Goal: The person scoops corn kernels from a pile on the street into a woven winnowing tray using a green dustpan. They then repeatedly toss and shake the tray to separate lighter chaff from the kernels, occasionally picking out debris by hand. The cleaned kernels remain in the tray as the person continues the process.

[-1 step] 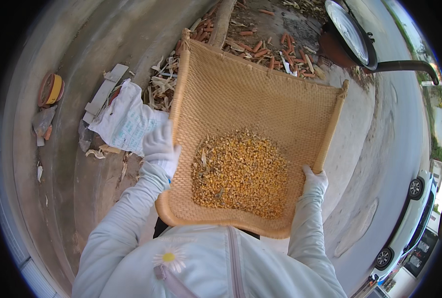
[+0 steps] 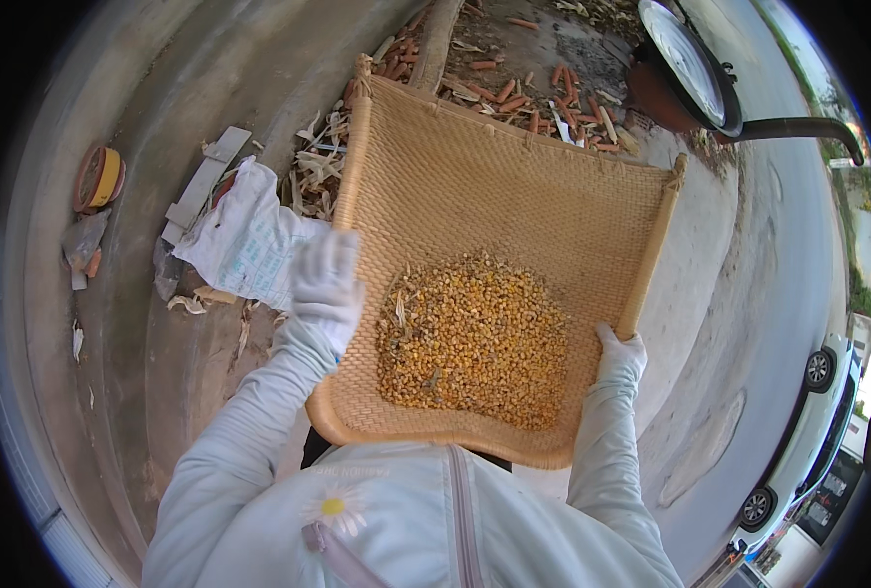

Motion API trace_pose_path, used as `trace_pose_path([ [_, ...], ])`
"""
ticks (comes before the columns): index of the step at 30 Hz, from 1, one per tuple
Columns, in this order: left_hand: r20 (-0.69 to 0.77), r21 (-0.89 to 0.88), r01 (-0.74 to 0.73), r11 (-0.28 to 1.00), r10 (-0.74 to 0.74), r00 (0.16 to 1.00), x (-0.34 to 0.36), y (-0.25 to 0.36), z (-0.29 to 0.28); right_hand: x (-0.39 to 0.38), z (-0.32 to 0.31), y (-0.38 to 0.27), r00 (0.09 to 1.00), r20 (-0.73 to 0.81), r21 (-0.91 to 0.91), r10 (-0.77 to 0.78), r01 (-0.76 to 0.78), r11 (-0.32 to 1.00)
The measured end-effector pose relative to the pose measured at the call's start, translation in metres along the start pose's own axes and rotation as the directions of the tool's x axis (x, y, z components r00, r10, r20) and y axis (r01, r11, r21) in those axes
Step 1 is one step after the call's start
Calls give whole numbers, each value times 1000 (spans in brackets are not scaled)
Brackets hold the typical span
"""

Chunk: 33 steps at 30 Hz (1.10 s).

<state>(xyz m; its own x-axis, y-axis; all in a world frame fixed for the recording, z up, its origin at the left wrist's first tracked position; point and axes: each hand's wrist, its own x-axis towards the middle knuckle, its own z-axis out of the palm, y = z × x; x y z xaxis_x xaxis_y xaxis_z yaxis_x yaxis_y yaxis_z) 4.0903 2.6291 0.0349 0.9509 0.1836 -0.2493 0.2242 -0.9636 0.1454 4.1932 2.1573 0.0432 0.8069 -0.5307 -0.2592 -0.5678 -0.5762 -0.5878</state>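
A woven winnowing basket [image 2: 494, 186] with rolled side rims tilts in front of my body, its near edge against my jacket. A heap of yellow corn kernels [image 2: 475, 343] lies in its lower middle, with a few bits of husk and chaff among them. My right hand [image 2: 620, 359], in a white glove, grips the basket's right rim, thumb on the inner side. On the left rim, my gloved left hand [image 2: 328, 294] has its fingers stretched out over the edge; they are slightly blurred, and the palm side is hidden.
Corn cobs [image 2: 514, 98] and dry husks [image 2: 313, 176] litter the ground beyond the basket, beside a wooden pole [image 2: 437, 44]. At the upper right stands a lidded pan [image 2: 690, 69] with a long handle. A white sack [image 2: 249, 235] and a tape roll [image 2: 100, 178] lie left; a white car [image 2: 798, 441] stands right.
My left hand has shifted slightly right, over the basket's left rim. My right hand keeps its grip, and the kernels look the same.
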Motion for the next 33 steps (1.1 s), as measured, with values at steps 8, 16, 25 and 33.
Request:
trace_pose_path([
  [8,349,-59,-377,925,373,860,17,60,10,11,1,13,999,-19,67,-31,32,997],
  [16,342,-481,-96,871,287,895,17,50,26,15,-6,18,999,-36,12,-7,8,1000],
  [25,335,-414,-184,891,338,880,21,53,26,12,-2,15,999,-7,44,36,-36,998],
  [33,274,-634,-33,773,264,925,31,44,40,12,0,11,998,0,17,66,-66,998],
])
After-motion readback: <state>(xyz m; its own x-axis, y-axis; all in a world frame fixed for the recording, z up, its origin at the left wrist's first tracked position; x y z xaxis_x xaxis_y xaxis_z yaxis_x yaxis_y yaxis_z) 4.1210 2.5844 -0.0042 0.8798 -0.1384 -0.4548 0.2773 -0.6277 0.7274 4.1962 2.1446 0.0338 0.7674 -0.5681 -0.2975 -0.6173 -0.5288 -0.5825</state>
